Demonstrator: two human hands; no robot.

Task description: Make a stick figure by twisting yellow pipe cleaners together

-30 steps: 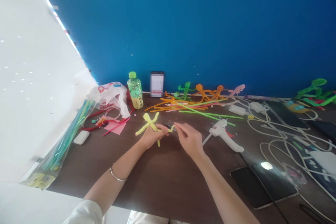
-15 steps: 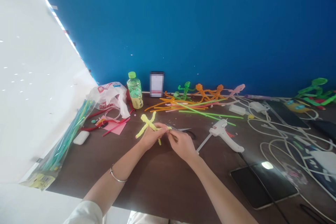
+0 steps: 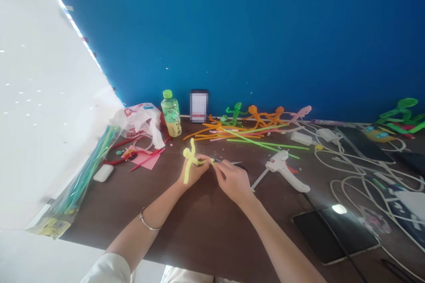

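The left hand (image 3: 195, 172) was closed around the yellow pipe-cleaner figure (image 3: 189, 159), holding it upright just above the table (image 3: 206, 225). The right hand (image 3: 234, 180) pinched one fuzzy end of the figure. Just behind the right fingers lay scissors (image 3: 237, 163), and further right a white glue gun (image 3: 284, 169).

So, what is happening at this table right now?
A person is working on a yellow pipe-cleaner figure above a brown table. The left hand grips its body, and the fingers of the right hand pinch one limb. A white glue gun and scissors lie just beyond the hands. Finished figures in green, orange and pink sit along the blue wall.
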